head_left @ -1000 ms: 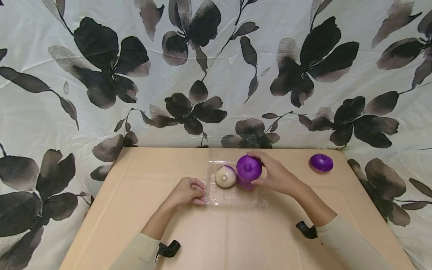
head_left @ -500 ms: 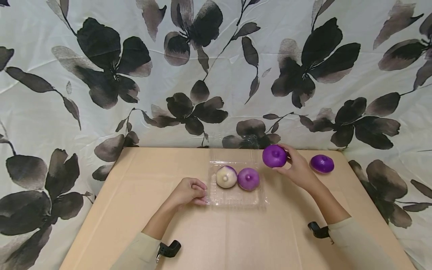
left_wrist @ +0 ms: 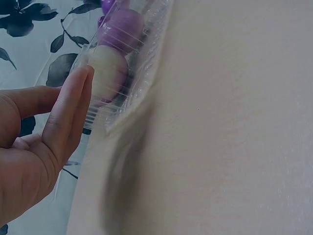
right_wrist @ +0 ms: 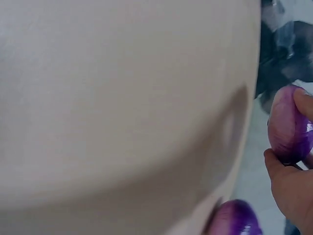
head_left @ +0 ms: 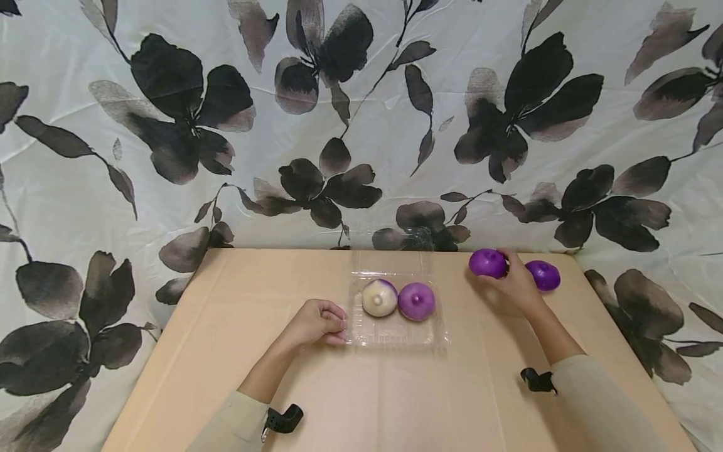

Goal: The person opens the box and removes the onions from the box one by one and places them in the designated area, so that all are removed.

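A clear plastic clamshell container [head_left: 398,338] lies with its lid open, holding a white-and-purple onion [head_left: 380,298] beside a purple onion [head_left: 417,302]. At its left edge my left hand [head_left: 319,323] pinches the rim between thumb and fingers; the left wrist view shows the fingertips [left_wrist: 84,81] against the clear wall. My right hand [head_left: 516,282] grips another purple onion [head_left: 487,263] above the table, right of the container. Just behind that hand sits one more purple onion [head_left: 544,275], partly covered by it in the head view.
The pale tan table [head_left: 339,402] ends at a back edge near the container's raised lid [head_left: 392,258]. A white cloth with dark flowers [head_left: 418,125] hangs behind and around it. Black wrist cameras [head_left: 284,419] are strapped to both forearms.
My right hand has carried its purple onion from over the container to the right, uncovering the one inside, and come near the onion at the back right. The left hand stays at the rim.
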